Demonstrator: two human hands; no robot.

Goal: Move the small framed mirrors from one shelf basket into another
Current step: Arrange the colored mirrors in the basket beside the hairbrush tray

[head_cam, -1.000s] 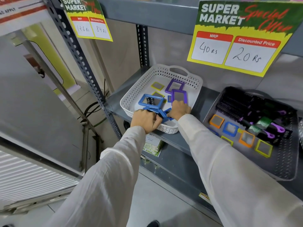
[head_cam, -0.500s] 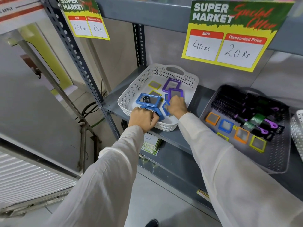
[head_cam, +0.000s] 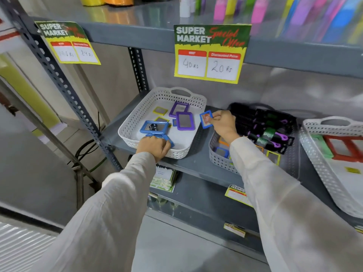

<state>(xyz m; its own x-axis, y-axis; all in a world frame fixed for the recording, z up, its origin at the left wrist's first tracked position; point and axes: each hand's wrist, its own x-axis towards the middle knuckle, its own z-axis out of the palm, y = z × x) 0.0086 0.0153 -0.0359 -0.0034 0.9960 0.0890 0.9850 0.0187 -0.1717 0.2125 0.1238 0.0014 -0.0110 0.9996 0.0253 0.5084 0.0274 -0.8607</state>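
Right hand pinching a small blue-framed mirror between thumb and fingertips, holding it tilted in the air over the gap between the white basket and the grey basket. Left hand curling closed over the near edge of the white basket, gripping a blue frame of which only corners are showing past the fingers. Both arms reaching forward in pale loose sleeves.

Lying in the white basket: a larger blue-framed mirror just beyond the left hand, two purple-framed mirrors overlapping near the right wall, two yellow-framed ones toward the back, and a sliver of another blue one beside the purple pair.

Sitting in the grey basket, partly hidden behind the right wrist and sleeve: a small blue-framed mirror, an orange-framed one, a yellow-green one, plus black hairbrushes with purple handles filling the back. Standing further right, another white basket holding a red frame.

Hanging from the shelf above, a yellow price card reading 40 Rs and 20 Rs.
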